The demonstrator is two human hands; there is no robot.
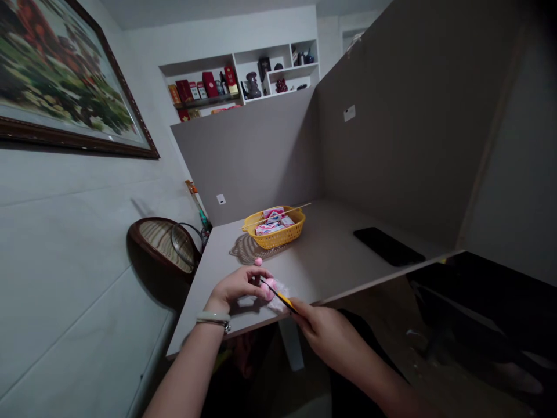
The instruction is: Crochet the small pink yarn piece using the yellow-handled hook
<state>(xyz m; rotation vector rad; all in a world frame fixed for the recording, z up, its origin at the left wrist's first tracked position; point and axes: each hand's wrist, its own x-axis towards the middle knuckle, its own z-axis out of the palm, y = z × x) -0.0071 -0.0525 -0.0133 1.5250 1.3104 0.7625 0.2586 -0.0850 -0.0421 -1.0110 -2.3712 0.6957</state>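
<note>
My left hand (238, 285) rests on the grey table (331, 244) near its front edge, fingers closed around a small pink piece (268, 288). My right hand (322, 330) is closed on a thin yellow-and-black tool (281, 297) whose dark tip points into the pink piece. A scrap of whitish pink material (281, 290) lies under the piece. A small pink ball (258, 262) sits on the table just beyond my left hand. A pale bracelet circles my left wrist (213, 318).
A yellow basket (278, 235) holding small packets and a thin stick stands further back, partly on a round woven mat (246, 248). A black phone (388, 246) lies to the right. Grey partitions enclose the table. A brown round object (163, 244) leans at the left wall.
</note>
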